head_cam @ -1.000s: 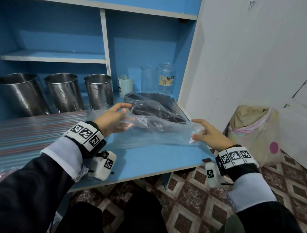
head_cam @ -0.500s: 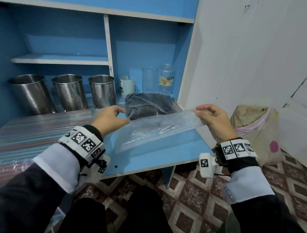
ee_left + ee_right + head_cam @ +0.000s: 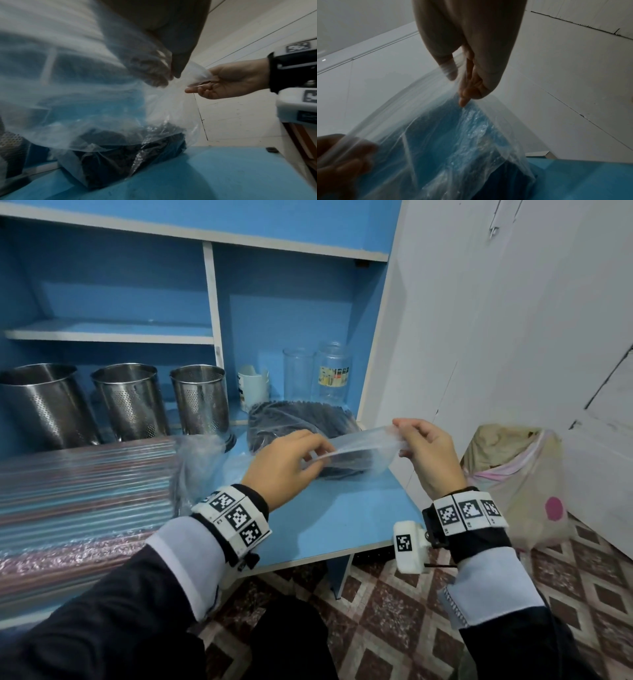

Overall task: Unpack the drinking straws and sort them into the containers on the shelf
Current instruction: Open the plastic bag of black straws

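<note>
Clear glossy plastic bag (image 3: 359,446); perforated metal containers (image 3: 200,400)

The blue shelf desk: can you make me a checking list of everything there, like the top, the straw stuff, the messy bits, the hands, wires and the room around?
Surface: blue shelf top, bare at the front right.
Job's things: striped straws lie at the left; dark straw pack unopened; three metal holders stand behind.
Clutter: white cup, two clear jars.
Grips: left hand and right hand each pinch the clear plastic bag, held off the shelf.
Cables: nothing seen.
Surroundings: white doors, lined bin, patterned tile floor.
</note>
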A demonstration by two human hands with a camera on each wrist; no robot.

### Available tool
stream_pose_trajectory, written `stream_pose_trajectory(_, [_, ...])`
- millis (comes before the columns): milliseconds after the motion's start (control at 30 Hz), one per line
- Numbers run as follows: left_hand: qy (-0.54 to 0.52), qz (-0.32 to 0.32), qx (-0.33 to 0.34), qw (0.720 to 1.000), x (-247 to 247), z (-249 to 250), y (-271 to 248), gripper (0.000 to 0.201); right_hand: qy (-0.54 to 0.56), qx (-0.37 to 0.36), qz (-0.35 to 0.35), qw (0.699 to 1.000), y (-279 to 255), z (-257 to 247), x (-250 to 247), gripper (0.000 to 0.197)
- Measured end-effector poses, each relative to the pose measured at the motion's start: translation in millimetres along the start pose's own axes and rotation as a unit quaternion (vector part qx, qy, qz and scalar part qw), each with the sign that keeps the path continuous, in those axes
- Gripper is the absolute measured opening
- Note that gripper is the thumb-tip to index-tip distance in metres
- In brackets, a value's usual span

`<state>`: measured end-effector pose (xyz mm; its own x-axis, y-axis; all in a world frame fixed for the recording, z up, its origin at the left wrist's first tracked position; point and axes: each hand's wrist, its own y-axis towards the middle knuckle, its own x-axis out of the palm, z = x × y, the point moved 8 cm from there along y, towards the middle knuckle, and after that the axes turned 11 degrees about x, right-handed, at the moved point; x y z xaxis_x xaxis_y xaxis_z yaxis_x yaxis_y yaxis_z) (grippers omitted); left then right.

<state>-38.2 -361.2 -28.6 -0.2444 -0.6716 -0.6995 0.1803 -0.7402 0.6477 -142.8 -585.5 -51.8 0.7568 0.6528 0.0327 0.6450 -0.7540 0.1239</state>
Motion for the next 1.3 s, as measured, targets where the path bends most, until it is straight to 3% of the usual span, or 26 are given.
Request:
stream_pose_trajectory(67, [-0.017, 0.020, -0.010, 1.000, -7.0, -11.6, 4.4, 0.007, 0.021, 0.015, -0.013, 1.000, 0.4, 1.4, 1.4, 0.027])
stream_pose_trajectory(167, [-0.080, 0.039, -0.079, 0.993, -16.1, -39.2, 10.0, 0.004, 0.070, 0.026, -0.037, 0.997, 0.4, 0.7, 4.8, 0.037])
stream_pose_trajectory(300, [-0.214, 0.075, -0.159, 0.961, -23.2, -67.3, 13.1, 0.006, 0.066, 0.038, -0.002, 0.997, 1.3, 3.3, 3.8, 0.020])
stream_pose_trajectory(433, [-0.263, 0.127, -0.188, 0.938, -31.5, -79.8, 11.3, 0.007, 0.001, 0.021, -0.027, 0.999, -7.7, 5.1, 24.2, 0.007])
stream_pose_trajectory(600, [-0.239, 0.112, -0.180, 0.948, -31.3, -73.5, 14.1, 0.012, -0.074, -0.001, -0.113, 0.991, -27.3, 3.8, 76.5, 0.012])
stream_pose_trajectory(700, [-0.199, 0.080, -0.152, 0.965, -32.3, -61.1, 18.6, 0.011, -0.061, -0.003, -0.153, 0.986, -38.2, -1.5, 108.7, 0.018])
stream_pose_trajectory(867, [-0.161, 0.046, -0.113, 0.979, -34.4, -44.3, 15.2, 0.008, -0.030, -0.027, -0.127, 0.991, -45.1, -17.5, 128.5, 0.030])
stream_pose_trajectory(1000, [-0.177, 0.031, -0.109, 0.978, -32.2, -37.1, 10.0, 0.014, -0.025, -0.038, -0.105, 0.993, -45.8, -21.6, 129.7, 0.026])
stream_pose_trajectory(1300, [-0.200, 0.016, -0.134, 0.970, -36.8, -36.5, 7.7, 0.014, -0.074, -0.062, -0.156, 0.983, -50.4, -16.6, 131.6, 0.018])
